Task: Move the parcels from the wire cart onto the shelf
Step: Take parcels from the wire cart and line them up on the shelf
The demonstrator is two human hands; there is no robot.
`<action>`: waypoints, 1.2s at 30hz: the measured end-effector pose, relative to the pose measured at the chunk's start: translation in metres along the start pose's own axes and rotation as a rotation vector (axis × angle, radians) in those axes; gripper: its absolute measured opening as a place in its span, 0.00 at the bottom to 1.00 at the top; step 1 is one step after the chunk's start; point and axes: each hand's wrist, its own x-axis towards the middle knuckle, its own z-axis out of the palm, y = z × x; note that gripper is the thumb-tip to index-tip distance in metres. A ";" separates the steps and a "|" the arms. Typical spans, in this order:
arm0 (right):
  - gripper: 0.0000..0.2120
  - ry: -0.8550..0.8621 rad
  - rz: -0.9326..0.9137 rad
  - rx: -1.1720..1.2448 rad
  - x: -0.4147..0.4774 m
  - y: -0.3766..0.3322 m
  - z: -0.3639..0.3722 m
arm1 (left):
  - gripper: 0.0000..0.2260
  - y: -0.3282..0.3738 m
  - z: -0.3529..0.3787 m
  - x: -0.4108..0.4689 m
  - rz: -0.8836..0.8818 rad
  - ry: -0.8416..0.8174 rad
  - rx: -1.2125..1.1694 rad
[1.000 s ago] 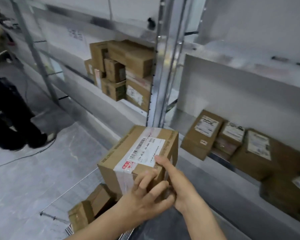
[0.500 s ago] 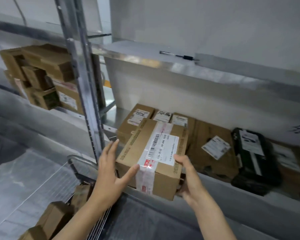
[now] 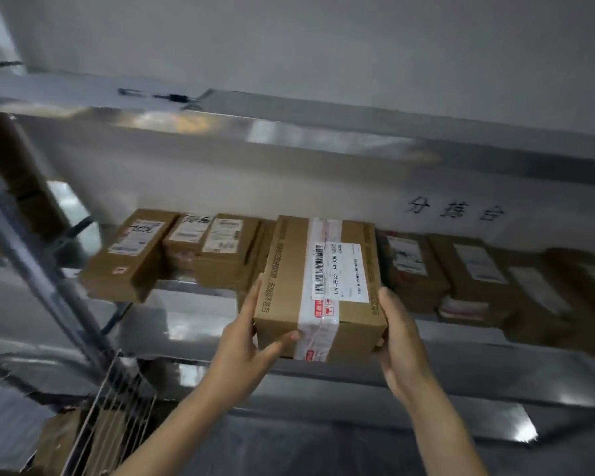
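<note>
The left hand's (image 3: 243, 343) fingers (image 3: 255, 298) lie up along the left side of the box (image 3: 289, 290), and its thumb hooks across the near face, so this hand grips that corner. The right hand (image 3: 404, 345) clamps the opposite side: its thumb rests on the top right edge, the palm presses the side, and the other fingers are hidden behind the cardboard. The box is level, with a white label (image 3: 340, 273) on top and a band of tape (image 3: 318, 333) running over the top and down the near face. It sits at the front edge of the shelf (image 3: 186, 326), its far end in among the row; whether its base touches the metal I cannot tell. More parcels (image 3: 134, 255) line the shelf on both sides, blurred. A slanted post (image 3: 38, 269) stands at the left, and the wire cart (image 3: 117, 407) shows at lower left with brown cartons behind its bars. Dark writing (image 3: 454, 211) marks the back wall.
</note>
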 end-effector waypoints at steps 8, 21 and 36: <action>0.39 0.123 -0.128 -0.018 -0.020 -0.019 -0.106 | 0.43 0.027 0.105 0.045 0.103 -0.172 -0.012; 0.31 0.290 -0.168 -0.116 0.043 -0.044 -0.243 | 0.42 0.051 0.248 0.134 0.173 -0.186 0.107; 0.43 0.329 -0.142 -0.106 0.083 -0.067 -0.348 | 0.37 0.086 0.352 0.187 0.189 -0.238 0.163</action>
